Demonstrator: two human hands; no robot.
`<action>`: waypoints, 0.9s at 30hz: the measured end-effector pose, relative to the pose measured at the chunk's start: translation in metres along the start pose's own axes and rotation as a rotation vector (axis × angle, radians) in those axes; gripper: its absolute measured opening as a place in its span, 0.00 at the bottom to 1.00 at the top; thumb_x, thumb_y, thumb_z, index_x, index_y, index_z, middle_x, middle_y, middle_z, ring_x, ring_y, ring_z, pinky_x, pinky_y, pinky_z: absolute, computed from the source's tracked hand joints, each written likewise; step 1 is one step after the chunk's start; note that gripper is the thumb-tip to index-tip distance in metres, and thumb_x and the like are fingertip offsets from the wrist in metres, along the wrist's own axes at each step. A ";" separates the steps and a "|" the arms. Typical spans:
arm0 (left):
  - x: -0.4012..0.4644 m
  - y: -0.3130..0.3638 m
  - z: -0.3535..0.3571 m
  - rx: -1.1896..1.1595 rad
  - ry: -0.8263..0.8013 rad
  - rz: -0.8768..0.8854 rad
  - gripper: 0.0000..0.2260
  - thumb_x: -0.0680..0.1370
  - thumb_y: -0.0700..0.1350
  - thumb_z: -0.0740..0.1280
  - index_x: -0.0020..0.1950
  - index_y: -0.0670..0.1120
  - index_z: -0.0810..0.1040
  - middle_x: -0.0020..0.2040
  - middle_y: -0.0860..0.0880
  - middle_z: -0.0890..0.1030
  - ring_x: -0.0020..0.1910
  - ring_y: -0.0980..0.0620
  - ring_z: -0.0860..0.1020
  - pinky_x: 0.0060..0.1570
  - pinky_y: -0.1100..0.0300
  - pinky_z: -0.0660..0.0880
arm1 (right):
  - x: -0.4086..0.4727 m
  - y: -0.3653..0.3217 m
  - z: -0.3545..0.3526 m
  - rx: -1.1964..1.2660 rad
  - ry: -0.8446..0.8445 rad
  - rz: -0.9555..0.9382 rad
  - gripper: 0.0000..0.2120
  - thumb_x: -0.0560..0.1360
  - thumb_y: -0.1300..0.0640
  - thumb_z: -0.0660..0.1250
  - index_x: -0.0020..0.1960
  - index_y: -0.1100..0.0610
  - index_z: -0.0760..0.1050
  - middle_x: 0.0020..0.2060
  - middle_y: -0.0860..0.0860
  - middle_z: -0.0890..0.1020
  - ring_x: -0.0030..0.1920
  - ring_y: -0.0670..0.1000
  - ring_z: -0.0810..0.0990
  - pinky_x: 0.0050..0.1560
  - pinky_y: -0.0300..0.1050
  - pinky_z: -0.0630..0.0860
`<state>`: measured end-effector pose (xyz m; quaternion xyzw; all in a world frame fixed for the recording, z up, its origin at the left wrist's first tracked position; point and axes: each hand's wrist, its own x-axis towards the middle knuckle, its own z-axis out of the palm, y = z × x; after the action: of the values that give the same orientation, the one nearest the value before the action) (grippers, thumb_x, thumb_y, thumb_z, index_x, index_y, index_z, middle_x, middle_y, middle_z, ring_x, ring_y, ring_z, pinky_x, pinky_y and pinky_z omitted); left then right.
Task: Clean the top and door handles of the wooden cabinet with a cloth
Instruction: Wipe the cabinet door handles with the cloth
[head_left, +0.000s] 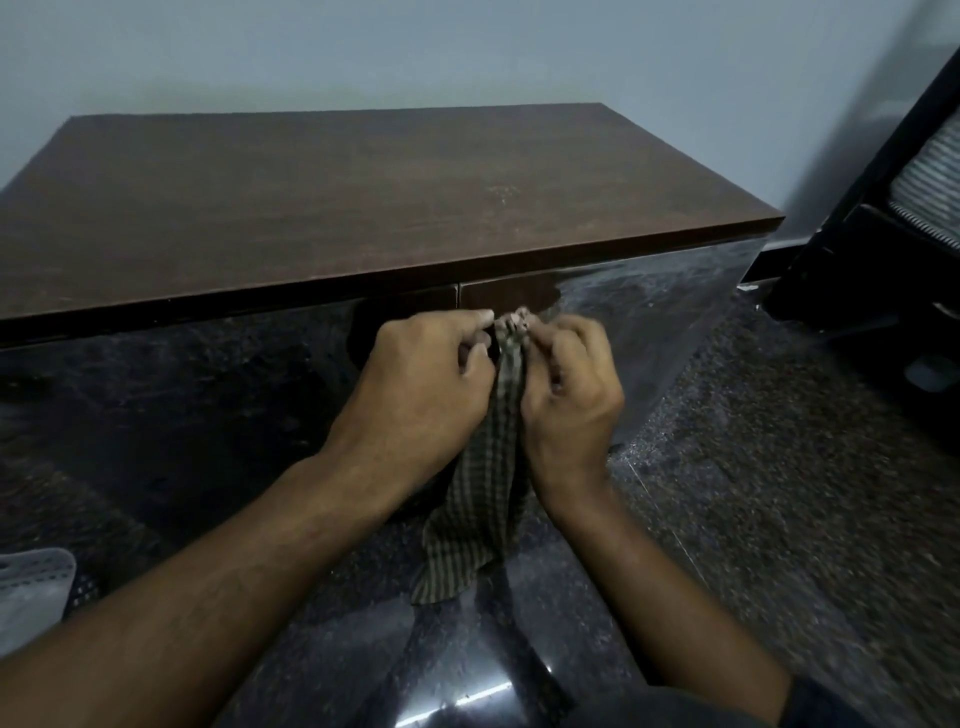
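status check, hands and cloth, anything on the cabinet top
Left hand and right hand both pinch the checked cloth before the doors. Cabinet top bare.

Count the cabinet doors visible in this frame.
2. The left door fills the front left of the seam; the right door runs from the seam to the cabinet's right corner. Both hands and the cloth cover the middle, so handles are hidden.

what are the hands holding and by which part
Both the left hand and the right hand pinch the checked cloth at its bunched top end; the rest hangs loose below them.
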<state>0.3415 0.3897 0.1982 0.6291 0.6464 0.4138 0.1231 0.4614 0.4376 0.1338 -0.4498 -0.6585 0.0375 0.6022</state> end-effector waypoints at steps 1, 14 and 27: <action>-0.001 -0.002 0.000 0.005 -0.014 -0.005 0.15 0.77 0.44 0.67 0.64 0.50 0.79 0.50 0.57 0.84 0.45 0.67 0.79 0.43 0.83 0.68 | -0.006 0.002 -0.002 0.007 -0.012 0.038 0.04 0.75 0.71 0.70 0.49 0.68 0.83 0.45 0.59 0.81 0.46 0.46 0.78 0.48 0.32 0.76; -0.002 -0.009 0.003 0.017 0.009 -0.055 0.13 0.76 0.45 0.68 0.60 0.49 0.82 0.53 0.53 0.85 0.33 0.75 0.73 0.35 0.85 0.64 | -0.018 -0.005 0.002 -0.095 -0.132 -0.092 0.14 0.77 0.63 0.72 0.61 0.68 0.80 0.53 0.63 0.79 0.51 0.58 0.80 0.49 0.48 0.81; -0.005 -0.006 -0.001 0.022 0.085 -0.069 0.12 0.77 0.46 0.67 0.59 0.51 0.82 0.44 0.66 0.77 0.33 0.80 0.71 0.30 0.84 0.63 | 0.007 -0.001 -0.001 -0.145 -0.123 -0.271 0.13 0.76 0.71 0.67 0.60 0.69 0.80 0.52 0.61 0.82 0.48 0.57 0.78 0.50 0.43 0.74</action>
<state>0.3378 0.3858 0.1931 0.5895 0.6769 0.4286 0.1027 0.4623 0.4404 0.1399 -0.3960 -0.7496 -0.0642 0.5264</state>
